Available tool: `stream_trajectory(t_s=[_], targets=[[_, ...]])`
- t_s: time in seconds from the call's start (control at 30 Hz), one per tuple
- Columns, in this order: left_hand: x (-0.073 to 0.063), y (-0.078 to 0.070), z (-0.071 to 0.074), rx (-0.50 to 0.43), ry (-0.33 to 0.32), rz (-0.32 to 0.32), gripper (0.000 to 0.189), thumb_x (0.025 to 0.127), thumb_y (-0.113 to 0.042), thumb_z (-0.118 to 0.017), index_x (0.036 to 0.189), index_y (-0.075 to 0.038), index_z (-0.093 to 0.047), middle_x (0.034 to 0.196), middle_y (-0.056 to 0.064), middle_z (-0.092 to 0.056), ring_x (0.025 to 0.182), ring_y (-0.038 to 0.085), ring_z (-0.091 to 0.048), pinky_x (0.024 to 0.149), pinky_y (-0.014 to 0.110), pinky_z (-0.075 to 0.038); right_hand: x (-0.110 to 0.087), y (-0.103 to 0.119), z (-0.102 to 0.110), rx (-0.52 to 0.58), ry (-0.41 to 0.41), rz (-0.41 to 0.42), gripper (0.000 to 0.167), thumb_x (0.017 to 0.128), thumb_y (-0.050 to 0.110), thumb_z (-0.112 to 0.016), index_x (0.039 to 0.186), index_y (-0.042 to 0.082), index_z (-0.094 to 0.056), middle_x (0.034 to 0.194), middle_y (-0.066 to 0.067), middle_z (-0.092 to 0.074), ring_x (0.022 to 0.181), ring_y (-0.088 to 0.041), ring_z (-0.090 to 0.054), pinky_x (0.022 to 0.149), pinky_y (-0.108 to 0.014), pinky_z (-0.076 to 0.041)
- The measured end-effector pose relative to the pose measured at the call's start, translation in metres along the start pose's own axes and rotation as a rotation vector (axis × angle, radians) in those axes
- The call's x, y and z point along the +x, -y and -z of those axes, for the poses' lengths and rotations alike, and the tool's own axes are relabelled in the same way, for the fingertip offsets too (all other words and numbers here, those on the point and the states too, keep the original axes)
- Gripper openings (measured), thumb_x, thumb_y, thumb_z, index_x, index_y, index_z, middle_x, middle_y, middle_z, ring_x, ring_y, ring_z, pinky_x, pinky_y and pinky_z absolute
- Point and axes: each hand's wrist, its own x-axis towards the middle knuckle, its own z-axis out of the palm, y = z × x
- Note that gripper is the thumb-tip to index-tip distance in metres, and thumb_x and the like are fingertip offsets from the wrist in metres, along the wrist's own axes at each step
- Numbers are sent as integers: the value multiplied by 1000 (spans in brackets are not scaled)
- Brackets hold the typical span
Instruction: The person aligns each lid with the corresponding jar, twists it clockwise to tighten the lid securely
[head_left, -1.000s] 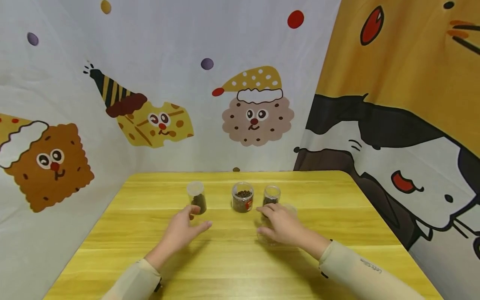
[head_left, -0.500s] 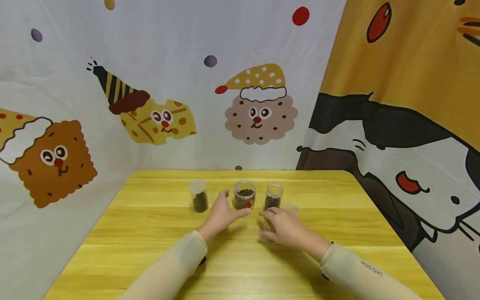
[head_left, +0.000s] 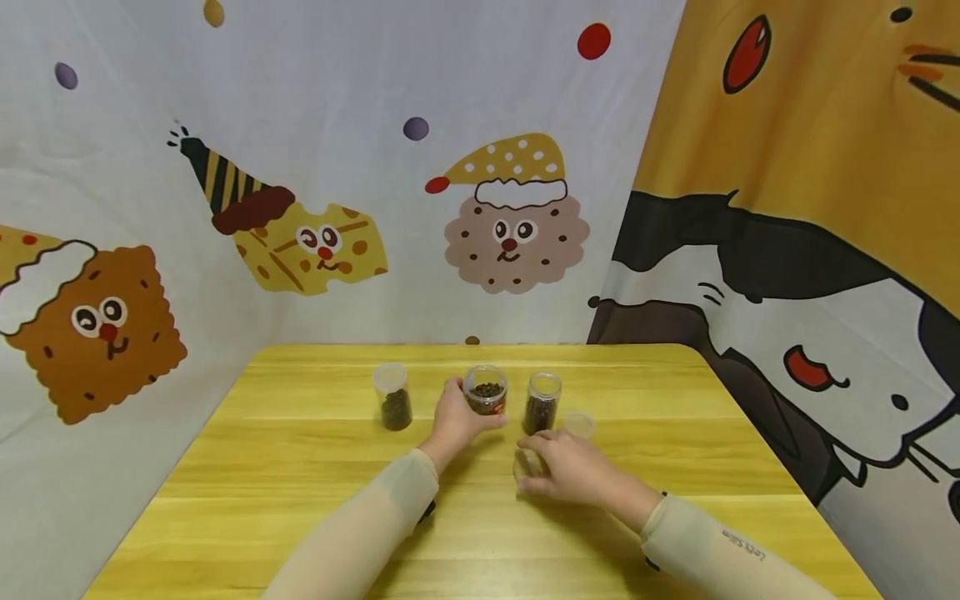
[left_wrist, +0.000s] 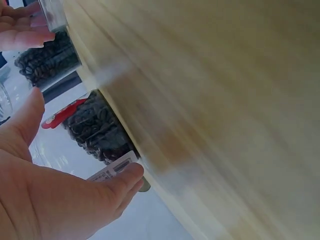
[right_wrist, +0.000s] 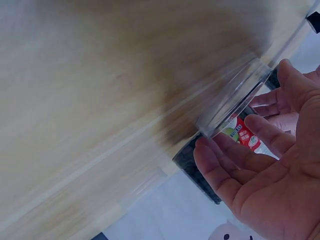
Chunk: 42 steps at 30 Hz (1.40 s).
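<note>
A wide clear jar (head_left: 486,393) of dark bean-like pieces stands open in the middle of the table. My left hand (head_left: 457,423) reaches around its left and front sides. In the left wrist view the fingertips (left_wrist: 131,172) touch the white label, while the thumb (left_wrist: 31,112) extends close to the red label. My right hand (head_left: 570,468) holds a wide clear lid (right_wrist: 235,97) near the tabletop, thumb and fingers at opposite edges. Just beyond that hand is a narrow open jar (head_left: 541,406) with similar dark contents.
A narrow jar with a whitish top (head_left: 393,398) stands to the left, partly filled with dark pieces. A small translucent lid (head_left: 578,425) lies right of the open narrow jar. Behind the wooden table (head_left: 300,467) hangs a cartoon-printed cloth (head_left: 420,275).
My left hand has moved right, from beside the left narrow jar to the wide jar. My right hand stays near the same spot with the wide lid.
</note>
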Motion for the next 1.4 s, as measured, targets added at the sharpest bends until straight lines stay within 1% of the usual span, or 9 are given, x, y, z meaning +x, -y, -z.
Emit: stream_trajectory(t_s=[0.23,0.57,0.7,0.8,0.9,1.0,1.13,1.27,1.4], targets=[[3,-4,-5,6,-11,21,105,76,-23,-100,157,2,-37,149,25,-57,141,43,-56,116,58,-49,-3,1,2,-5,-9,28,70,86,46,-89,137,3,-68,131,-25,-73,115,-41,-73,95,-55,-63],[15,-6,-5,52,-16,58,101,76,-26,-100,154,-1,-41,142,23,-62,134,42,-62,112,57,-53,2,0,3,22,96,-5,76,83,43,-92,143,5,-64,134,-24,-72,119,-37,-72,97,-52,-62],[12,-7,-3,69,-30,32,91,79,-26,-97,150,0,-46,138,23,-65,129,43,-64,107,58,-55,3,2,5,52,110,-21,76,85,40,-91,145,3,-62,136,-26,-70,122,-39,-71,99,-54,-61],[7,-6,-2,68,-27,1,86,81,-27,-96,148,1,-48,135,21,-66,126,41,-66,105,57,-57,2,2,7,96,99,-47,76,88,40,-88,148,2,-59,142,-26,-67,128,-41,-68,104,-56,-58],[0,-6,1,59,-24,-51,83,82,-31,-94,146,-1,-50,133,18,-66,124,38,-66,104,56,-57,2,2,12,141,39,-51,75,91,40,-86,149,2,-58,144,-23,-67,129,-40,-68,105,-56,-58],[-10,-6,7,46,-27,-105,83,82,-36,-94,145,-3,-50,133,16,-66,124,36,-66,104,56,-57,5,4,21,206,-40,-32,75,94,44,-82,151,3,-57,143,-18,-69,124,-35,-71,101,-51,-60],[-27,-3,18,32,-11,-152,87,81,-39,-94,147,-5,-49,136,15,-66,126,34,-66,107,55,-56,11,11,34,363,-139,-45,79,95,50,-80,157,9,-52,141,-14,-70,115,-30,-72,89,-41,-61],[-44,2,32,24,22,-180,87,80,-36,-94,148,-6,-48,138,14,-66,127,32,-66,107,54,-57,22,22,43,463,-227,-81,84,94,53,-80,162,17,-46,146,-13,-67,123,-32,-70,95,-45,-61],[-54,3,42,39,46,-228,85,83,-32,-93,151,-8,-48,141,13,-65,128,31,-66,106,52,-57,39,30,44,537,-211,-93,84,94,52,-81,163,21,-43,152,-14,-62,130,-33,-67,103,-50,-60]])
